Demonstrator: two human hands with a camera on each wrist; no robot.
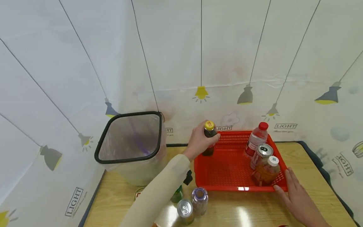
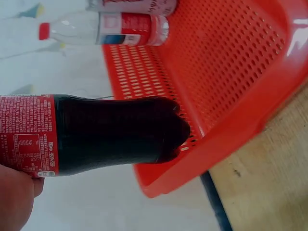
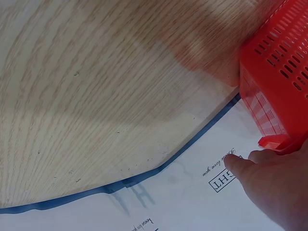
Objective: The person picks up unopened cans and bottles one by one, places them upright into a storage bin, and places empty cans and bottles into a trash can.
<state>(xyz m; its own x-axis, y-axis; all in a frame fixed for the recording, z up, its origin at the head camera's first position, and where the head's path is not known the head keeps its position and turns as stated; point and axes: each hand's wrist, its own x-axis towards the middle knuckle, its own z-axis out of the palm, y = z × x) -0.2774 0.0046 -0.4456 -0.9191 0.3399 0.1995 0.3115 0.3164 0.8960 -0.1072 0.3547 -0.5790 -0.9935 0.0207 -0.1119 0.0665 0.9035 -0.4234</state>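
Left hand [image 1: 198, 138] is holding the yellow-capped dark bottle [image 2: 115, 134] above the left end of the red basket [image 1: 227, 165] | right hand [image 1: 302, 200], fingers extended, touches its near right corner | inside, at right: red-capped bottle [image 1: 257, 137], can [image 1: 259, 157], white-capped bottle [image 1: 267, 172] | bin [image 1: 127, 161] on worktop [image 1: 296, 157], left.

The wood-grain surface [image 1: 227, 216] has a dark blue edging. Directly on it stand a black-rimmed bin [image 1: 124, 161] and, to its right, a red basket [image 1: 221, 188]. Nearer stand a silver-topped can [image 1: 185, 212], a purple-topped container [image 1: 199, 203] and a partly hidden green item [image 1: 177, 196].
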